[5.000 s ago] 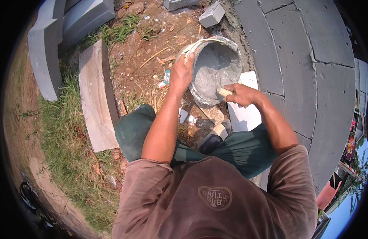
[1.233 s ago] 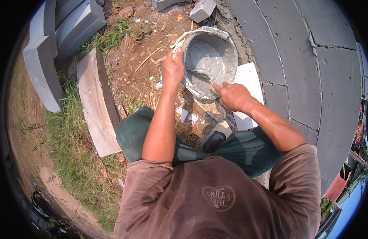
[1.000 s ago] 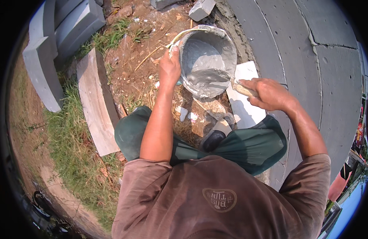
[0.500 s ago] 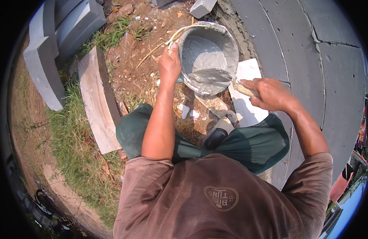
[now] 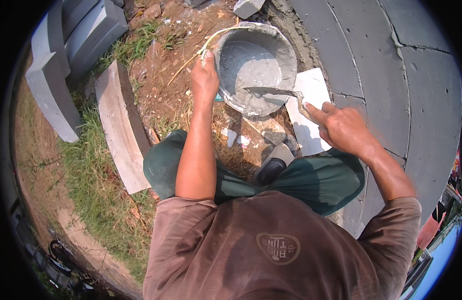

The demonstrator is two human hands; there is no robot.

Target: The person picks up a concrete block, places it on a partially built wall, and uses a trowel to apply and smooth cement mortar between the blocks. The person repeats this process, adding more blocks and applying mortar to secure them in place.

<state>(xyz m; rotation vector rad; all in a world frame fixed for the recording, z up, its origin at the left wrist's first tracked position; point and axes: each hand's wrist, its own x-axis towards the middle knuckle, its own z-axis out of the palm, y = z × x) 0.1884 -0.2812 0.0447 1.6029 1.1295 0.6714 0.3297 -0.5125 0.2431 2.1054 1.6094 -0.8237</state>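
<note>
Squatting on bare dirt, seen from above, with a bucket [image 5: 255, 67] of wet grey mortar at about 12 o'clock from the knees. Left hand [image 5: 205, 77] clamped on the bucket's rim at its 9 o'clock side, fingers curled over the edge and thumb outside, tilting or steadying it. Right hand [image 5: 341, 127] at roughly 4 o'clock of the bucket, fingers closed around the handle of a trowel [image 5: 273, 92], forefinger stretched along the shank; blade reaching in over the bucket's lower rim, lying nearly flat on the mortar. Judged from this: mix looks smooth and uniform, so stirring seems largely done, and scooping appears to be the step in hand; cannot tell whether the blade carries a load yet. A pale flat slab [image 5: 311, 112] just beside the bucket at its 4 o'clock, partly under the right hand, its visible face clean, with no mortar spread on it. Broken stone pieces [image 5: 266, 130] between bucket and shoe at 6 o'clock. A long kerb block [image 5: 118, 127] lying apart at 9 o'clock on the grass, more grey blocks [image 5: 66, 55] stacked at 10 o'clock, dark paving [image 5: 391, 85] curving away at 2 o'clock. Bedding and laying seemingly all left to do.
</note>
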